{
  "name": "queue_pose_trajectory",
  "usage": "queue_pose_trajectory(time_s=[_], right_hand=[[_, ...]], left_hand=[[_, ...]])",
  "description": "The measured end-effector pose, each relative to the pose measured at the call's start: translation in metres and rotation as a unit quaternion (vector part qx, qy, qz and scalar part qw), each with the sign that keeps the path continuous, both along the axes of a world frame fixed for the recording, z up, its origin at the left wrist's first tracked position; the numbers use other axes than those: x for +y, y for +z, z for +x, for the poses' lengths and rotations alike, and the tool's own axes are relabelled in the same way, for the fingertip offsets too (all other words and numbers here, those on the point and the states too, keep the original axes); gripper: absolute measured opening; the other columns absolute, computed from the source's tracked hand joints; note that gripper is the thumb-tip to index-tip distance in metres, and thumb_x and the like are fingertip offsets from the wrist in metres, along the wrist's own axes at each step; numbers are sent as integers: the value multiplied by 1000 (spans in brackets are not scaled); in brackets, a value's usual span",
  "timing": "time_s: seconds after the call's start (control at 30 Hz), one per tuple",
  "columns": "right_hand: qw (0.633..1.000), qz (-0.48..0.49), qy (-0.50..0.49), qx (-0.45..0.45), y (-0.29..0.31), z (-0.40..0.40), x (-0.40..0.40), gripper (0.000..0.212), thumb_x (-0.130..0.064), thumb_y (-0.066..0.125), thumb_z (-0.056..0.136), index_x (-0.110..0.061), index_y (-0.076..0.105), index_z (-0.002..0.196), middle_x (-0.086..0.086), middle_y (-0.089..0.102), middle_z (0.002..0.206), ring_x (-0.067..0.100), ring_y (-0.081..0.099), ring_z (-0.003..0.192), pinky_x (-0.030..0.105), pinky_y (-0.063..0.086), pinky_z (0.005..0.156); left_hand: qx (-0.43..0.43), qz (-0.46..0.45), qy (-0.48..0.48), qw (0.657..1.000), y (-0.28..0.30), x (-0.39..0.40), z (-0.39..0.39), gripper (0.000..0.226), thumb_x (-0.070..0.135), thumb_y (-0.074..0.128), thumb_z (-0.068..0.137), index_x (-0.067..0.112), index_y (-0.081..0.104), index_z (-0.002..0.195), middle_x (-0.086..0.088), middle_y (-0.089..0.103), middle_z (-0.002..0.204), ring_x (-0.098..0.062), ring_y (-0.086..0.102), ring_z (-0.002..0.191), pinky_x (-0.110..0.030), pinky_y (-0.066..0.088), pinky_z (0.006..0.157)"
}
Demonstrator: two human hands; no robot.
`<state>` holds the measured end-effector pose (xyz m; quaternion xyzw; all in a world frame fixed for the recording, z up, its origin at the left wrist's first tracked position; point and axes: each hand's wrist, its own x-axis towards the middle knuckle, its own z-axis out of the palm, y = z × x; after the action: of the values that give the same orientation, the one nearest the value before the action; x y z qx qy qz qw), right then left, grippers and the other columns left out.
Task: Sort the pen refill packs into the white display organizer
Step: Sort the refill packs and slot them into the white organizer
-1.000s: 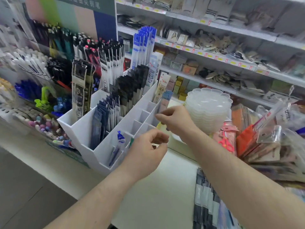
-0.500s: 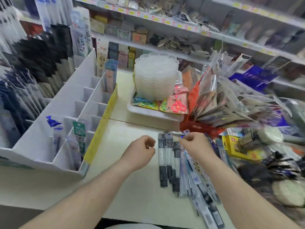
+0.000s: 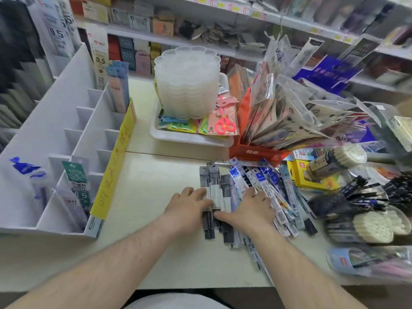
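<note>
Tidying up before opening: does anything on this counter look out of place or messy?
Yes. The refill packs lie loose in a fanned, overlapping heap on the counter under both hands, not slotted in the white organizer, where many compartments sit empty.

Head cam, wide-angle, looks fwd/down, close over counter point(image 3: 156, 253).

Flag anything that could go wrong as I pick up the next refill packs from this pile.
1. The refill packs lie overlapped in a loose fan; with both the left hand and right hand on them, you may lift mixed types together.
2. Some packs reach toward the counter edge and could slide off.
3. The white organizer has narrow slots, some already filled, so misfiling seems likely.
</note>
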<state>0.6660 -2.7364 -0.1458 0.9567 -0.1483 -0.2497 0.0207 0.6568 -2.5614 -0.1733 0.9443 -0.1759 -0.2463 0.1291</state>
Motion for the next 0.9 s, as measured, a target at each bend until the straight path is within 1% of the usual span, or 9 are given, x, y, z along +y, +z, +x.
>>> queue_pose_trajectory(time_s=[0.1, 0.27, 0.33, 0.4, 0.43, 0.5, 0.7, 0.8, 0.9], right_hand=[[999, 4, 41, -11, -9, 1, 10, 128, -85, 68, 58, -11, 21, 152, 19, 30, 152, 37, 31, 140, 48, 38, 106], [996, 78, 24, -35, -16, 11, 7, 100, -69, 71, 70, -14, 32, 145, 19, 33, 147, 37, 33, 136, 44, 40, 104], [997, 61, 20, -34, -16, 12, 8, 104, -74, 66, 68, -15, 31, 146, 20, 31, 150, 38, 31, 138, 46, 38, 106], [999, 37, 13, -22, -15, 8, 16, 119, -85, 62, 61, -14, 24, 150, 21, 24, 155, 39, 24, 143, 50, 37, 107], [999, 25, 18, -18, -15, 7, 20, 124, -87, 62, 58, -13, 23, 149, 20, 25, 154, 38, 24, 143, 50, 38, 106], [999, 13, 38, -23, -14, 6, 27, 121, -84, 67, 59, -11, 27, 147, 18, 32, 149, 35, 31, 139, 48, 42, 101], [993, 76, 88, -26, -10, 17, 29, 71, -47, 72, 81, -13, 42, 136, 12, 45, 136, 31, 50, 122, 39, 48, 90], [990, 48, 127, -34, -5, 23, 24, 54, -24, 69, 84, -11, 45, 132, 14, 49, 130, 32, 54, 117, 37, 48, 87], [986, 30, 159, -47, 0, 26, 19, 45, -15, 64, 84, -11, 47, 125, 13, 55, 123, 32, 58, 111, 36, 48, 81]], left_hand=[[-18, 10, 22, 1000, -3, 7, -4, 52, 23, 49, 93, 40, 43, 142, 1, 22, 159, -28, 22, 142, -41, 30, 108], [-18, -4, 88, 996, -3, 27, -11, 45, 23, 48, 93, 31, 52, 137, 0, 32, 151, -27, 30, 135, -37, 38, 105], [-5, -39, 127, 991, -2, 31, -13, 43, 21, 48, 93, 27, 55, 135, 0, 34, 149, -25, 31, 135, -36, 37, 106], [1, -85, 172, 981, -2, 33, -14, 42, 18, 49, 93, 23, 57, 133, -1, 37, 146, -24, 33, 134, -34, 38, 107], [1, -103, 191, 976, -2, 33, -15, 41, 17, 50, 92, 22, 58, 133, -1, 39, 144, -23, 34, 134, -34, 38, 107], [-2, -119, 216, 969, -2, 34, -17, 41, 16, 52, 93, 19, 58, 133, -2, 40, 141, -22, 36, 134, -33, 40, 106], [8, -131, 246, 961, -9, 39, -20, 38, 18, 54, 92, 20, 61, 129, -1, 46, 132, -23, 42, 128, -32, 42, 102], [19, -121, 261, 958, -7, 40, -20, 40, 19, 51, 92, 19, 57, 132, -3, 47, 133, -25, 43, 129, -34, 42, 103], [19, -68, 289, 955, 0, 31, -15, 42, 32, 51, 95, 14, 49, 132, -7, 46, 133, -30, 45, 124, -39, 45, 98]])
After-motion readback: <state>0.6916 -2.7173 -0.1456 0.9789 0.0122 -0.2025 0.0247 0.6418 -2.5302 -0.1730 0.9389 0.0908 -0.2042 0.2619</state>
